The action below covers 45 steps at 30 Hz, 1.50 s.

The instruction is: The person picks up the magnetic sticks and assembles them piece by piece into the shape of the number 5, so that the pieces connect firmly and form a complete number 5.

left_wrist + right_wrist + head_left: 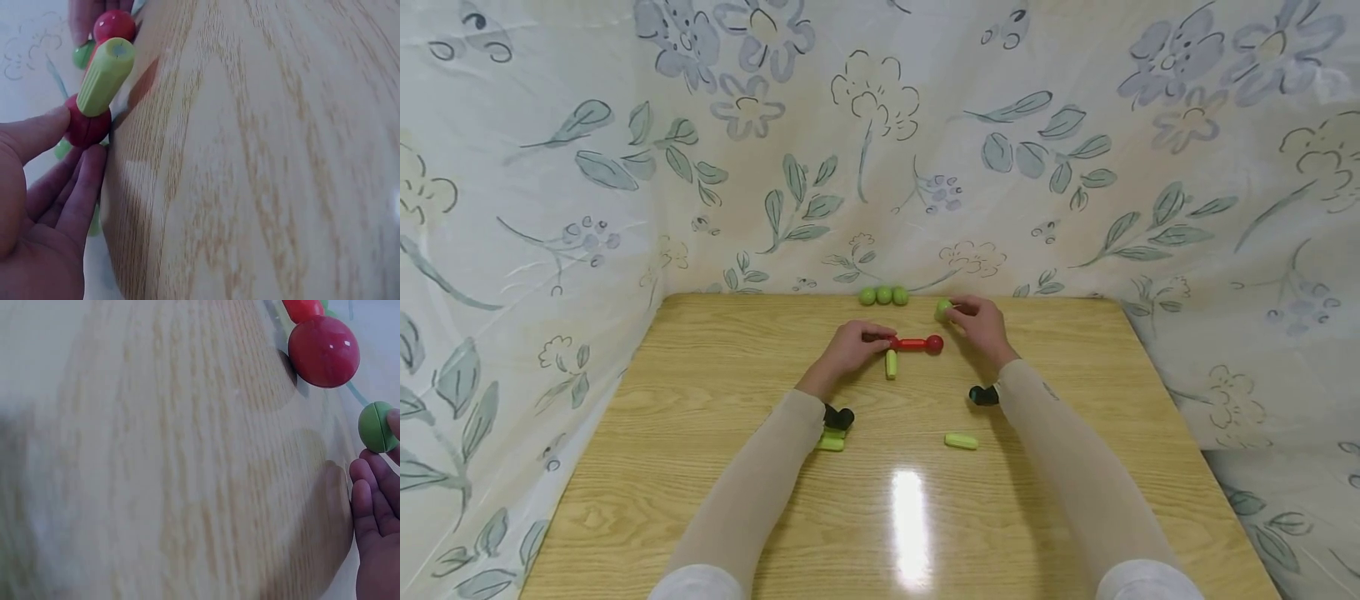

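My left hand pinches a red ball between thumb and fingers. Joined to that ball are a red rod, with a second red ball at its far end, and a ribbed yellow-green rod that points toward me in the head view. To the right, my right hand holds a green ball by its thumb and fingertips, just above or on the table; which one I cannot tell. A seam runs round this ball. A small gap parts it from the red ball at the right end.
Three green balls stand in a row at the table's back edge. Black pieces and yellow-green rods lie by the left forearm, partly covered. Another black piece touches the right sleeve's outline; a loose yellow-green rod lies nearer.
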{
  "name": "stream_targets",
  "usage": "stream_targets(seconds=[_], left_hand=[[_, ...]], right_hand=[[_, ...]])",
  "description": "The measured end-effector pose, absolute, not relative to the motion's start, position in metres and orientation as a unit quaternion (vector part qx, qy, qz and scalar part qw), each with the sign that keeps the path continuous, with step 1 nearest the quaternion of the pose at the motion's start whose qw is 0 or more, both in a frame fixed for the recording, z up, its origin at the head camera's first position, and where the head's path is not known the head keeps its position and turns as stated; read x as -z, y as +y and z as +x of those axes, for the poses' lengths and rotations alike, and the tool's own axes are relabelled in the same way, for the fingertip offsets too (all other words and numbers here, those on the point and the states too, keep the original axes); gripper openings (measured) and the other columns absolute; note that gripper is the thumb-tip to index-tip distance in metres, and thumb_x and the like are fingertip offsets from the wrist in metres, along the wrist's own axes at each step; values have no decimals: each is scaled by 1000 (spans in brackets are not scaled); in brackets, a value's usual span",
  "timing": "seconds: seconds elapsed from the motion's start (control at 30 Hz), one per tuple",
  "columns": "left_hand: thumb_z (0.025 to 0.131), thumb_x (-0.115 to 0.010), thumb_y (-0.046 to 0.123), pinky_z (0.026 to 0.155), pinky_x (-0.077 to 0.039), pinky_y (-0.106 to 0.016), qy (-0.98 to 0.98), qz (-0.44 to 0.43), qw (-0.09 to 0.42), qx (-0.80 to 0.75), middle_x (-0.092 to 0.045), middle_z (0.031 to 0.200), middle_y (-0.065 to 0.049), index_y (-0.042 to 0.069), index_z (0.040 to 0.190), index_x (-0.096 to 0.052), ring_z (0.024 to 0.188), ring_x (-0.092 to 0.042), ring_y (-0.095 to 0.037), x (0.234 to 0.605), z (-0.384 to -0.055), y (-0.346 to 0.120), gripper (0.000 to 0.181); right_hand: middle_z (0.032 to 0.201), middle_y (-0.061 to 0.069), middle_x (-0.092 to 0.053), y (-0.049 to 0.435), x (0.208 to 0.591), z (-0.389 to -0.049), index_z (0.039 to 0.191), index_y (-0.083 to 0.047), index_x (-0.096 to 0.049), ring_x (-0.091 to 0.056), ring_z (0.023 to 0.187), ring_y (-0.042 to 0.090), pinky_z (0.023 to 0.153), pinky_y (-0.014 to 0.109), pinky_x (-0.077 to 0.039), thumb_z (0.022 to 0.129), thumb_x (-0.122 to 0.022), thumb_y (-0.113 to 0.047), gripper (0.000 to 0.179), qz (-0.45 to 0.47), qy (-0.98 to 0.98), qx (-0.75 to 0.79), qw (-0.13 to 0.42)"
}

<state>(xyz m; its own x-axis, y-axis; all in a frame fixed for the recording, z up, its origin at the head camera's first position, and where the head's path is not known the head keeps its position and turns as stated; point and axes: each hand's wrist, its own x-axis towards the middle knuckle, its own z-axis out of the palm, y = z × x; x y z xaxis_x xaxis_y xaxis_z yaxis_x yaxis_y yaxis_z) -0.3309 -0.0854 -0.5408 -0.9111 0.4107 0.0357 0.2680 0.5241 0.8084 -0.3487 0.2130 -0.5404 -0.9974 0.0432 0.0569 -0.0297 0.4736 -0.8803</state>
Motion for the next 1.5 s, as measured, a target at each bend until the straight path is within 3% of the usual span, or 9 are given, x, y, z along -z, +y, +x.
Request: stream_targets(seconds=[0.87,1.5], left_hand=[[106,-75,23,112,-48,-41,873,187,83,-443,-75,132,-5,13,131,-80,128,-65,-23,543,-334,-87,27],[106,-75,23,111,-49,-42,870,178,88,-451,-75,131,-6,12,131,-80,126,-65,-24,542,-332,-85,28]], right_hand=[[128,18,-72,228,546,-323,140,-4,-70,-70,115,31,99,40,-58,107,-74,-27,40,-7,-845,-534,27],[124,14,-75,228,542,-295,137,-8,-72,-73,108,31,92,44,-60,106,-75,-30,38,14,-852,-524,19]])
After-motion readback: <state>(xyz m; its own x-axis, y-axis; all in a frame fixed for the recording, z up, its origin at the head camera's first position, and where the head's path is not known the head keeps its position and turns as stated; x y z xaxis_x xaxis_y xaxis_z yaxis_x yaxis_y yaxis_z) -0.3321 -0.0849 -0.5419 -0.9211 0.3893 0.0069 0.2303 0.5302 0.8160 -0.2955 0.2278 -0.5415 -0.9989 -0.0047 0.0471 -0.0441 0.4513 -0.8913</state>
